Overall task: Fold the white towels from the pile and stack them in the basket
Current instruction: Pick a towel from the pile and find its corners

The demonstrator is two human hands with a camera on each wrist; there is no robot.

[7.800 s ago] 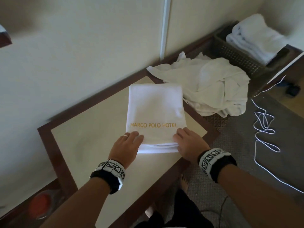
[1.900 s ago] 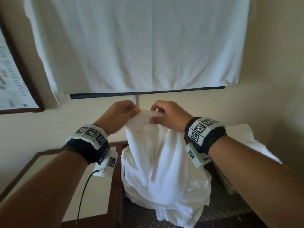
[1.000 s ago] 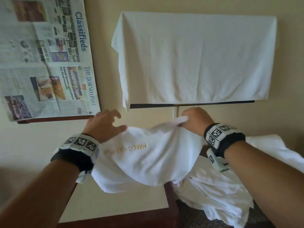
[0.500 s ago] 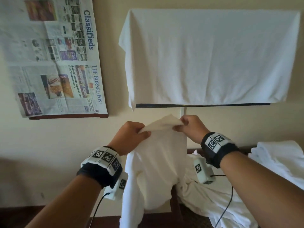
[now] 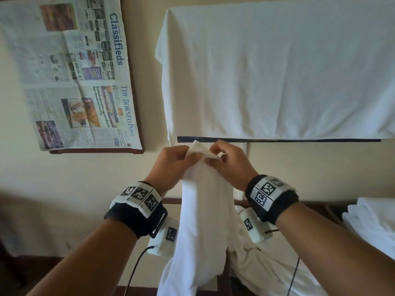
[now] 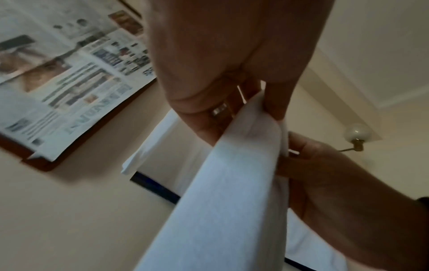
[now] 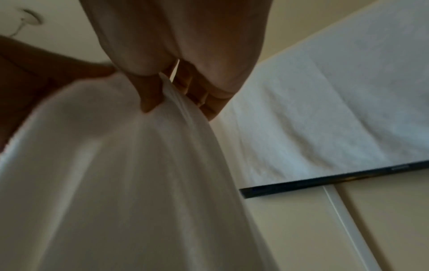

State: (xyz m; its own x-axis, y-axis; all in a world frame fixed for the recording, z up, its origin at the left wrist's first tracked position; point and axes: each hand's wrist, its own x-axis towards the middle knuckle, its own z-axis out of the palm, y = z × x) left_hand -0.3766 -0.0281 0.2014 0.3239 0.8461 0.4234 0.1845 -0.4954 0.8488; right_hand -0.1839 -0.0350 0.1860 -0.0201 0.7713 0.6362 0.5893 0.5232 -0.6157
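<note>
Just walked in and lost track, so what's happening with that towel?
A person is holding one white towel up in the air, left hand and right hand pinching its top edge close together. It hangs unfolded above the loose pile. Folded towels sit at the right.

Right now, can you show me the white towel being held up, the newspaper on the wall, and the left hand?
white hanging towel (image 5: 203,221), head view, middle of the cloth
wall newspaper (image 5: 81,86), head view, page centre
left hand (image 5: 171,165), head view, back of hand
</note>
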